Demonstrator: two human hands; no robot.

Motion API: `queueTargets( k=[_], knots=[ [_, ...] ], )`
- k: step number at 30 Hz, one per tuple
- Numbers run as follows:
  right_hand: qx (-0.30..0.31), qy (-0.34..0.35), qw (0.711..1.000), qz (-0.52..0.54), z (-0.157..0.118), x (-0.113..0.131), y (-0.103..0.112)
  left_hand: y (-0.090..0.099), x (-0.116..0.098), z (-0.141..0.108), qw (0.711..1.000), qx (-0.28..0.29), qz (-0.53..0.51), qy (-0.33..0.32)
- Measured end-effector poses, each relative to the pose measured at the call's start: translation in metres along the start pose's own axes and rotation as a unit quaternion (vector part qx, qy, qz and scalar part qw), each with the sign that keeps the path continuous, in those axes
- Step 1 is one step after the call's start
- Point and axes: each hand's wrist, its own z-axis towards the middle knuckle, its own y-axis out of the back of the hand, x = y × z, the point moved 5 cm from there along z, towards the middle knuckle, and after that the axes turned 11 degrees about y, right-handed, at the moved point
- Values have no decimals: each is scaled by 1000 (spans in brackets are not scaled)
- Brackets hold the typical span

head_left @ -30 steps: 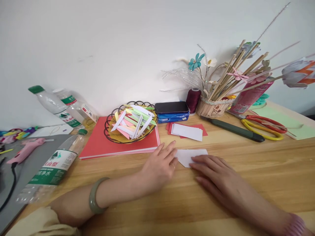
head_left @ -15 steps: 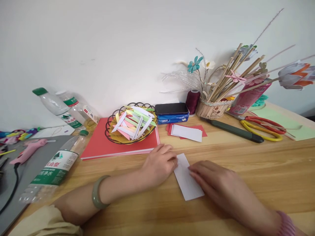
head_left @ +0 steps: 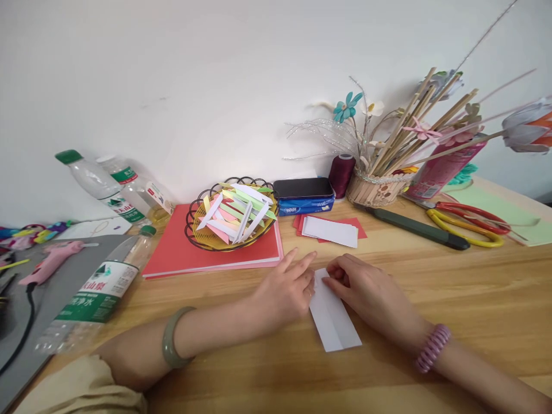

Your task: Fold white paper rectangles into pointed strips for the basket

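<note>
A narrow white slip of paper [head_left: 334, 316] lies on the table between my hands, with a crease along its length. My left hand [head_left: 287, 287] holds its upper left edge; two fingers stretch outward while the others curl at the paper. At the upper right corner, my right hand [head_left: 366, 287] has its thumb and curled fingers closed on the edge. Just beyond are white paper slips [head_left: 331, 231] stacked over red slips [head_left: 361, 229]. Folded paper pieces [head_left: 239, 213] in several colours fill a yellow woven basket [head_left: 202, 233] to the left.
Under the basket is red paper [head_left: 166, 247]. A blue packet [head_left: 306, 205] carries a black phone [head_left: 304, 187] near maroon thread [head_left: 342, 175]. At right are a green-handled cutter [head_left: 416, 227], scissors [head_left: 466, 230] and a flower basket [head_left: 375, 190]. A plastic bottle [head_left: 101, 290] and pink glue gun [head_left: 52, 263] lie left.
My right hand has slid away from me, from the slip's middle edge to its upper corner. My left fingers have spread outward. The slip's lengthwise crease shows more clearly.
</note>
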Motion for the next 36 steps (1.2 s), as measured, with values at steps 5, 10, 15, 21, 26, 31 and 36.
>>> queueTargets(
  k=[5, 10, 15, 21, 26, 31, 36],
  knots=[
    [6, -9, 997, 72, 1, -4, -5, 0, 3, 0, 997, 75, -1, 11],
    [1, -9, 995, 104, 4, -6, -8, 8, -1, 3, 995, 104, 13, 0],
    [-12, 8, 997, 74, 2, -2, -7, 5, -5, 0, 990, 132, 48, -9],
    [-26, 92, 995, 9, -2, 9, -2, -1, -2, -4, 983, 181, 29, -7],
    [-20, 193, 981, -19, -10, 17, -1, -1, 8, -4, 973, 232, -5, -10],
    [-35, 296, 950, -92, -18, 27, 1, 3, 14, -3, 967, 253, -27, -22],
    [-51, 336, 927, -161, -22, 32, -1, 4, 15, -1, 968, 248, -10, -24]
  ],
)
